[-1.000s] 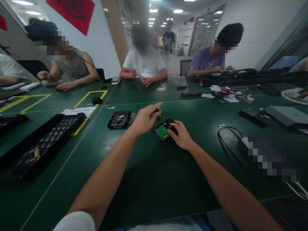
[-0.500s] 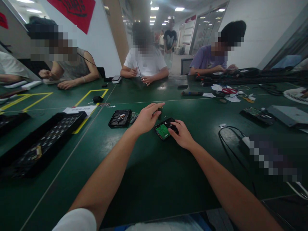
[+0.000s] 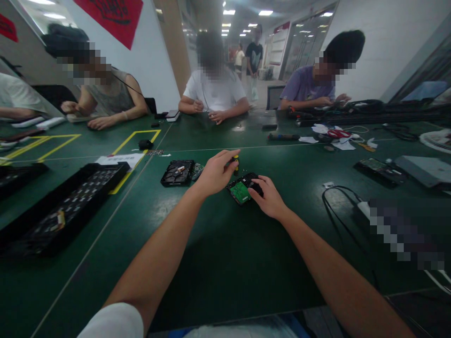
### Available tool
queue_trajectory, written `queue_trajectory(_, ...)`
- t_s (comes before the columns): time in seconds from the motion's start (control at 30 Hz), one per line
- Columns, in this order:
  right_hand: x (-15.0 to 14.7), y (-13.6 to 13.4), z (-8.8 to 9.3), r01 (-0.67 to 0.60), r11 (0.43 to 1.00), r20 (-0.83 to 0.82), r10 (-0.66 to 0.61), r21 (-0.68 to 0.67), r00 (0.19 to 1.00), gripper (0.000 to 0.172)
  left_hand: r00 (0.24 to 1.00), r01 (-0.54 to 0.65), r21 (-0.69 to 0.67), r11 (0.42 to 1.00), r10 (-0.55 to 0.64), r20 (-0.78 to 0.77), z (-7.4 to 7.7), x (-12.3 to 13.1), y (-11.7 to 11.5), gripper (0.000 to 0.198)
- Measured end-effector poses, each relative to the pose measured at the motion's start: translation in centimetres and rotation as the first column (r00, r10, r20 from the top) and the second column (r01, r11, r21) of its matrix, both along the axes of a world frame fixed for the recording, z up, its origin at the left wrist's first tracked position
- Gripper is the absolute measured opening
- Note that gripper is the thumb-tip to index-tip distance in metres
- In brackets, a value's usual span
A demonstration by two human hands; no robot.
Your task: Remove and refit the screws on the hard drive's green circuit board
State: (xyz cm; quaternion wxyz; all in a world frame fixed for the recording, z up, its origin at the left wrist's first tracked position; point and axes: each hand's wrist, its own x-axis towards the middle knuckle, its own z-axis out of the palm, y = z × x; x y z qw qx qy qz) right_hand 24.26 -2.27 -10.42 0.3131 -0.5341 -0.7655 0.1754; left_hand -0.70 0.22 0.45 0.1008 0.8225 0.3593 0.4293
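Note:
My left hand (image 3: 219, 172) is closed, thumb and fingers around what looks like a small yellow-and-black screwdriver (image 3: 236, 165). Its tip cannot be made out. Just below it lies a hard drive (image 3: 240, 191) with a green circuit board facing up. Gripping the drive's right side is my right hand (image 3: 268, 196), fingers at the far edge and thumb by the near one. Tiny bits, perhaps screws, are scattered just beyond the drive. Left of my left hand rests a second black hard drive (image 3: 177, 172), small pieces on top, with a loose circuit board (image 3: 198, 172) beside it.
A long black tray (image 3: 70, 206) with small parts stands at left. A tool with a dark handle (image 3: 283, 137) lies beyond my hands. Another drive (image 3: 379, 172), a grey metal case (image 3: 424, 170) and a black cable (image 3: 326, 202) are at right. Several people sit across the green table (image 3: 225, 267).
The whole view has shifted slightly to the right. Yellow on the screwdriver now shows at my left fingertips, where it looked dark before. Both hands keep their places by the drive.

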Motion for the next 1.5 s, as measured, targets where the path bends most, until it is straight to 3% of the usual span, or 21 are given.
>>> queue_trajectory(0.27, 0.1, -0.2, 0.2, -0.009, 1.0, 0.0, 0.009, -0.01, 1.0, 0.064, 0.998, -0.038, -0.027, 0.999, 0.039, 0.052, 0.1, 0.3, -0.4, 0.017)
queue_trajectory(0.43, -0.1, -0.2, 0.3, -0.004, 1.0, -0.006, 0.004, -0.023, 1.0, 0.062, 0.993, -0.038, -0.042, 0.998, 0.043, 0.111, -0.1, 0.6, -0.3, 0.016)
queue_trajectory(0.57, 0.0, -0.2, 0.3, -0.003, 1.0, -0.016, 0.003, -0.013, 1.0, 0.06, 0.987, 0.041, -0.131, 0.991, -0.02, 0.162, -0.5, 0.5, 0.1, 0.017)
queue_trajectory(0.73, 0.1, -0.1, 0.0, 0.0, 1.0, -0.012, 0.0, -0.015, 1.0, 0.062, 0.96, 0.191, -0.257, 0.947, -0.124, 0.252, -0.8, 0.0, 0.6, 0.033)
queue_trajectory(0.87, 0.1, 0.0, -0.1, -0.009, 1.0, -0.014, 0.009, -0.008, 1.0, 0.063, 0.948, 0.236, -0.29, 0.928, -0.154, 0.277, -0.9, 0.1, 0.7, 0.037)
queue_trajectory(0.97, 0.1, 0.0, 0.0, -0.009, 1.0, -0.015, 0.009, -0.007, 1.0, 0.063, 0.957, 0.204, -0.257, 0.945, -0.138, 0.254, -0.9, 0.3, 0.5, 0.034)
queue_trajectory(1.1, 0.1, 0.0, 0.0, -0.009, 1.0, -0.014, 0.009, -0.012, 1.0, 0.062, 0.989, 0.014, -0.127, 0.992, 0.005, 0.149, -0.6, 0.4, 0.3, 0.024)
queue_trajectory(1.23, 0.0, -0.1, 0.2, -0.003, 1.0, -0.011, 0.002, -0.025, 1.0, 0.065, 0.987, -0.124, -0.033, 0.992, 0.127, 0.099, -0.5, 0.3, 0.2, 0.02)
queue_trajectory(1.5, 0.1, -0.1, 0.1, -0.006, 1.0, -0.009, 0.006, -0.019, 1.0, 0.064, 0.982, -0.034, -0.143, 0.989, 0.06, 0.178, -1.1, 0.6, 0.2, 0.024)
